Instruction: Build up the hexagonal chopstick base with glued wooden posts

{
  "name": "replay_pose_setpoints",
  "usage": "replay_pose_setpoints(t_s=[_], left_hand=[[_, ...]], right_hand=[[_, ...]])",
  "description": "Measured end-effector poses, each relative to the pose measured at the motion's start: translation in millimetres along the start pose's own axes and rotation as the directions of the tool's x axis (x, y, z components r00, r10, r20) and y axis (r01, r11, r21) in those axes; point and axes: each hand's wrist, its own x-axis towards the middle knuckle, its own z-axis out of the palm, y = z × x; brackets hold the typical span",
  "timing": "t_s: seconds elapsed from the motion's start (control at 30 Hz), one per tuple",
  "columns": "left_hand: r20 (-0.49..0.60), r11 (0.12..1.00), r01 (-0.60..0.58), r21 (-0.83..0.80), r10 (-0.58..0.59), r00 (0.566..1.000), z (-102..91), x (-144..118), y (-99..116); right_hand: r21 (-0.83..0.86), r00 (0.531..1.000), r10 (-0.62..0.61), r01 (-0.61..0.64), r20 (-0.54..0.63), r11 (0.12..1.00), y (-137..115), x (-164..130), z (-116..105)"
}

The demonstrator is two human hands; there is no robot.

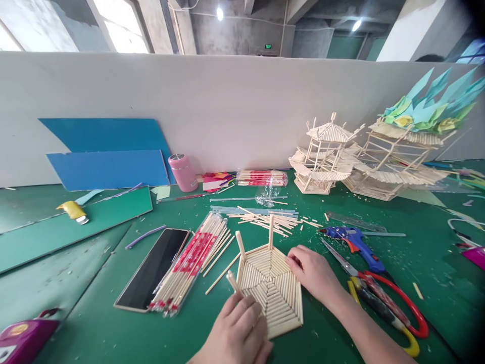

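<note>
A flat hexagonal panel point(271, 285) made of glued wooden sticks lies on the green table in front of me, with three sticks standing up along its far and left edges. My left hand point(237, 331) rests on its near left corner, fingers curled by the upright stick point(234, 282) there. My right hand point(312, 270) lies on the panel's right edge, fingertips pressing the wood.
A bundle of chopsticks point(193, 260) and a dark phone point(153, 268) lie to the left. Loose sticks point(265, 220) are scattered behind the panel. A blue glue gun point(356, 242) and red-handled scissors point(382, 298) sit to the right. Stick pagoda models point(326, 159) stand at the back.
</note>
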Motion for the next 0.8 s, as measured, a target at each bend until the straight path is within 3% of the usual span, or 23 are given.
replay_pose_setpoints(t_s=[0.17,0.3,0.4,0.6,0.8], left_hand=[[0.099,0.955,0.259,0.145,-0.275,0.956,-30.9,-4,-26],[0.171,0.891,0.325,0.318,-0.391,0.904,-30.3,11,-54],[0.216,0.888,0.326,0.323,-0.405,0.888,-19.5,20,-73],[0.162,0.858,0.357,0.370,-0.438,0.884,-9.8,19,-108],[0.157,0.844,0.368,0.390,-0.455,0.877,-12.7,18,-121]], right_hand=[[-0.002,0.999,0.034,-0.034,-0.026,0.999,9,0,-2],[-0.003,0.998,0.049,-0.049,-0.032,0.999,10,-1,-3],[-0.009,0.998,0.050,-0.050,-0.028,0.999,7,0,-2],[-0.007,1.000,0.024,-0.024,-0.009,1.000,-2,7,2],[0.020,1.000,0.020,-0.020,-0.005,1.000,-4,13,5]])
